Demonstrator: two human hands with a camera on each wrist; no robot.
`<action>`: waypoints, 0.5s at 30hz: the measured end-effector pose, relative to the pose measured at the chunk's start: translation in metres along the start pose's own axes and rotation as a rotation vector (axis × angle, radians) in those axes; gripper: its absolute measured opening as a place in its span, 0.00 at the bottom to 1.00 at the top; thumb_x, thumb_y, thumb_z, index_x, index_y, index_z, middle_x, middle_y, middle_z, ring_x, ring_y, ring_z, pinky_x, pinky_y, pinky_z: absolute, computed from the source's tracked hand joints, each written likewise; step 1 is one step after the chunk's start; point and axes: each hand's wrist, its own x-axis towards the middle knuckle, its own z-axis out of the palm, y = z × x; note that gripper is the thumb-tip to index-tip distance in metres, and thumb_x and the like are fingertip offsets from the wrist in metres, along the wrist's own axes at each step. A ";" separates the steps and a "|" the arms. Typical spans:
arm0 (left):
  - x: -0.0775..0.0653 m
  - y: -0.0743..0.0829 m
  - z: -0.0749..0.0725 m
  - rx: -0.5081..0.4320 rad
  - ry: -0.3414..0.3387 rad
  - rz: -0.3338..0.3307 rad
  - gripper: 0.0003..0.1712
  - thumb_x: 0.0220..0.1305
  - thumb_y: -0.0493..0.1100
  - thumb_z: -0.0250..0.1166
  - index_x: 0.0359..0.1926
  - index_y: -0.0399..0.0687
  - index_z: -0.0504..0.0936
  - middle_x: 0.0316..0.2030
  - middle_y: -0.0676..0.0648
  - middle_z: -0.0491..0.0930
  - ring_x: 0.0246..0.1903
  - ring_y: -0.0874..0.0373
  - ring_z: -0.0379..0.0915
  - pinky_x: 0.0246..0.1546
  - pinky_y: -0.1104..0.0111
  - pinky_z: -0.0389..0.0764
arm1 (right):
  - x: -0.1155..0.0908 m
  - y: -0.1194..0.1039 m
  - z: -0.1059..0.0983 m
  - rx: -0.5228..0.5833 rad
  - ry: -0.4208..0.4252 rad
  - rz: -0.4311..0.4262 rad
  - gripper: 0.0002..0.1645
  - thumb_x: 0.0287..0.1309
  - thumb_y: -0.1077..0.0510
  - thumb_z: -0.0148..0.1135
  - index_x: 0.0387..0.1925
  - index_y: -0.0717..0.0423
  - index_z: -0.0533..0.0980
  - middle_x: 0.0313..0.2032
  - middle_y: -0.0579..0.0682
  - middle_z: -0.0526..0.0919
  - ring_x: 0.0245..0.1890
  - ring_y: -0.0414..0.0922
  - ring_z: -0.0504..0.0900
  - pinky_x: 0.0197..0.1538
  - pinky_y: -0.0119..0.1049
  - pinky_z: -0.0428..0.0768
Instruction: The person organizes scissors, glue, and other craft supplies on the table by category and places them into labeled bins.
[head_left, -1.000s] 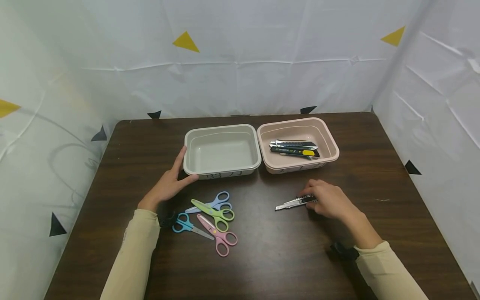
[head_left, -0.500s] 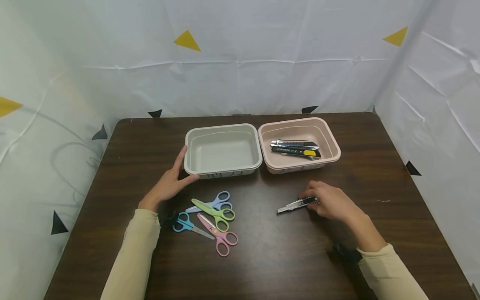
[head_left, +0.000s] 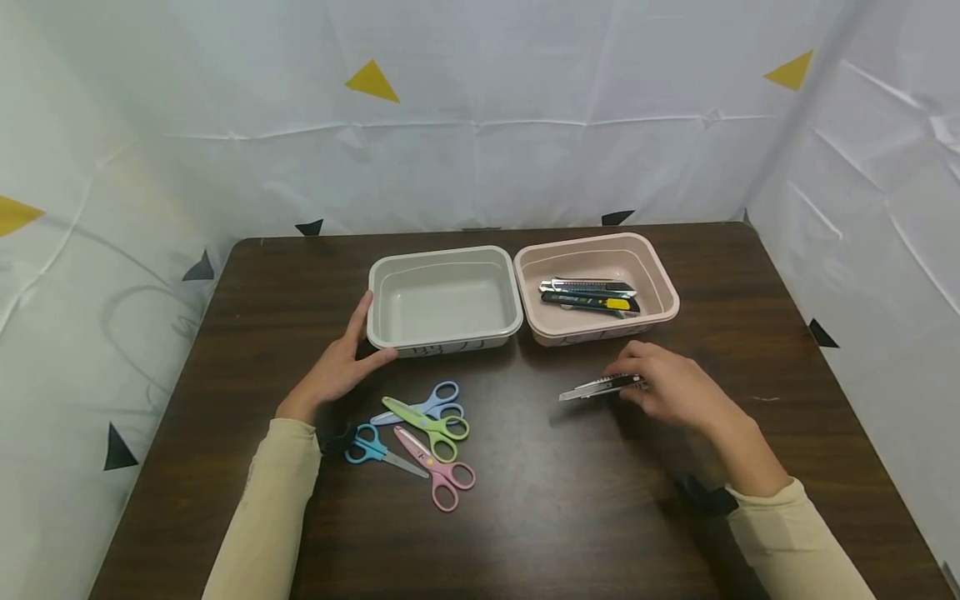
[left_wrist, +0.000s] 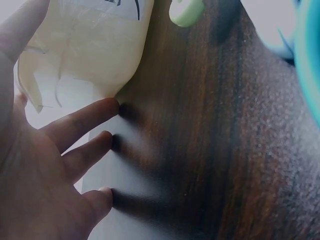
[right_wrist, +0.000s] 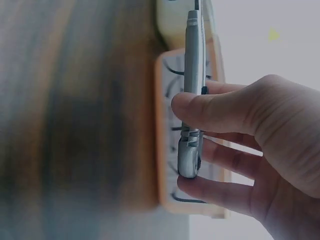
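My right hand [head_left: 667, 385] holds a silver box cutter [right_wrist: 192, 85] above the table, thumb on one side and fingers on the other. In the head view the cutter's tip points left. At the left end of the pale grey-green bin [head_left: 446, 343], my left hand [head_left: 337, 367] is spread, its thumb and a finger at the rim. The left wrist view shows its other fingers [left_wrist: 82, 150] extended at the tabletop. Beside that bin, the pink bin [head_left: 652, 287] contains several box cutters [head_left: 588, 298], one black with a yellow slider.
Between my arms, toward the left, lie green scissors [head_left: 423, 423], periwinkle scissors [head_left: 446, 392], turquoise scissors [head_left: 367, 446] and pink scissors [head_left: 442, 475], close together. The dark wooden table [head_left: 555, 533] ends at a white sheet [head_left: 480, 167] behind.
My right hand has lifted the box cutter off the table and moved slightly up and to the right. The left hand has stayed at the grey-green bin.
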 end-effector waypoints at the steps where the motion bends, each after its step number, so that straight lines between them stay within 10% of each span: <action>1: 0.000 0.000 0.000 0.002 0.001 -0.001 0.55 0.62 0.66 0.63 0.71 0.92 0.26 0.77 0.46 0.45 0.71 0.35 0.48 0.60 0.32 0.55 | 0.000 0.000 -0.004 -0.001 0.010 -0.002 0.19 0.48 0.65 0.74 0.45 0.50 0.85 0.39 0.44 0.79 0.37 0.43 0.79 0.37 0.44 0.77; 15: 0.001 -0.001 0.001 0.004 0.011 0.008 0.56 0.62 0.66 0.63 0.71 0.91 0.27 0.76 0.45 0.47 0.71 0.35 0.49 0.60 0.32 0.54 | 0.017 0.016 -0.057 -0.063 0.187 0.042 0.21 0.49 0.65 0.74 0.48 0.52 0.84 0.43 0.50 0.79 0.36 0.49 0.78 0.34 0.48 0.75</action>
